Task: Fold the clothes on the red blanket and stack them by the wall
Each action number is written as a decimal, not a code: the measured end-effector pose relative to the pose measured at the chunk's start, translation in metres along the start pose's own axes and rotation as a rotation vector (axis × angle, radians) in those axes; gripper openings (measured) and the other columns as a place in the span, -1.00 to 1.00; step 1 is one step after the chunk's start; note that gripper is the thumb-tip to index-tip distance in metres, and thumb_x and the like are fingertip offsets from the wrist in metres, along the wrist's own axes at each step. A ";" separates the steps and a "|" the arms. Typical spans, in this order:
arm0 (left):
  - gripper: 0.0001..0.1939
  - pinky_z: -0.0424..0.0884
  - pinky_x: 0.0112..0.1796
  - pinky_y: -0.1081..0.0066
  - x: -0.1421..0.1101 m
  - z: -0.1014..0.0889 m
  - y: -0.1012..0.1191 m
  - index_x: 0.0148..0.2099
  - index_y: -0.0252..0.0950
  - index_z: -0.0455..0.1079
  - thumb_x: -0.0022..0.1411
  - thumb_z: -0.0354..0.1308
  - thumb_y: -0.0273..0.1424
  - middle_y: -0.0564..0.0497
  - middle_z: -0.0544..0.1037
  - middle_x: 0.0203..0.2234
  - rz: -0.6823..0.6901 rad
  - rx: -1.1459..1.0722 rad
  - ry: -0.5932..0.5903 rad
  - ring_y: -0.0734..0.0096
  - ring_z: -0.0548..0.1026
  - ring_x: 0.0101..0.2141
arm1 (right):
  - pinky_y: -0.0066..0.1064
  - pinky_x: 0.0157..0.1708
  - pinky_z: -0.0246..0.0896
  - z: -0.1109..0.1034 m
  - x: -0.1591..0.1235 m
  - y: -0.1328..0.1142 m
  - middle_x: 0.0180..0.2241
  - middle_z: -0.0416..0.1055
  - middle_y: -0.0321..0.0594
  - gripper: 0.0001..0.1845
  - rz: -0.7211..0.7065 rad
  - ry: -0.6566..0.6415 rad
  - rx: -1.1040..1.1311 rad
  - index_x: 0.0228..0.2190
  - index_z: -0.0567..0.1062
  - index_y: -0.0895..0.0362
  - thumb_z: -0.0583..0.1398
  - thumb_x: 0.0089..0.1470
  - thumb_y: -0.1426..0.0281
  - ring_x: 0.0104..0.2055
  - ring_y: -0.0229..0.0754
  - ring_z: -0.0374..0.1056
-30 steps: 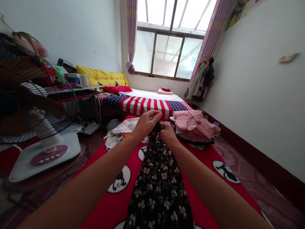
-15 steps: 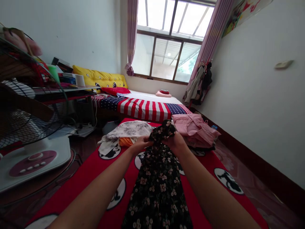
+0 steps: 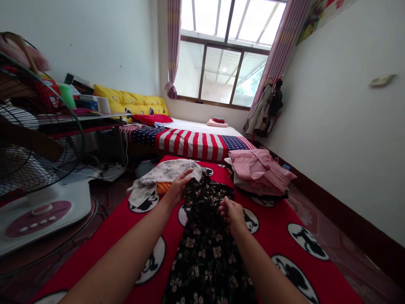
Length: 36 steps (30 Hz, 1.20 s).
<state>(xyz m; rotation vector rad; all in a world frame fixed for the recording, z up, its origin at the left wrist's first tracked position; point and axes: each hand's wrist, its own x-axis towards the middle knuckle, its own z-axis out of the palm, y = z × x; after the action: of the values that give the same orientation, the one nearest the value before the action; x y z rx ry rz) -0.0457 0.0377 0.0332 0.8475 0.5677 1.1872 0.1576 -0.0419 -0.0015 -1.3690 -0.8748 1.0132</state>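
Fingers [image 3: 188, 175] of the left hand [image 3: 179, 189] lie slightly spread and nearly flat, at the upper left edge of the black floral dress [image 3: 205, 236], with no pinch visible. Fingers [image 3: 222, 207] of the right hand [image 3: 232, 214] curl close together on the dress's upper right part; whether they pinch a fold, I cannot tell. The one dress lies lengthwise between the two forearms, on a red spread [image 3: 98, 238] printed with at least eight white circles holding black animal figures. Just past the left hand sits one pale floral cloth pile [image 3: 161, 175] with an orange garment [image 3: 163, 188] tucked under it, touching the dress. To the right, beyond the right hand, is one stack of pink clothes [image 3: 261, 171], just apart from the dress. Farther on stands a bed [image 3: 190, 144] with a stars-and-stripes cover, carrying one red pillow [image 3: 152, 119], one long yellow cushion [image 3: 131, 99] and one folded pink towel [image 3: 217, 123]. A floor fan [image 3: 38, 143] stands at the left, by a desk [image 3: 95, 118]. At the far end are one window [image 3: 220, 71] and two pink curtains [image 3: 278, 55].
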 end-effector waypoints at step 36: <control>-0.72 0.43 -0.19 0.31 -0.068 0.038 -0.038 -0.30 -0.33 0.57 -0.04 0.35 -0.24 -0.10 0.59 -0.27 0.335 0.448 0.291 0.21 0.52 -0.24 | -0.53 -0.58 0.11 0.008 0.021 -0.095 -0.58 0.46 -0.31 -0.78 -0.372 -0.234 -0.294 -0.45 0.57 0.18 0.30 -0.21 0.31 -0.58 -0.34 0.26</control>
<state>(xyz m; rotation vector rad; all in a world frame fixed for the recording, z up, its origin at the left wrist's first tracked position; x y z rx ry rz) -0.0154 -0.0421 0.0208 1.1906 0.9816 1.5311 0.1638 -0.0138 0.0916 -1.2762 -1.4409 0.7837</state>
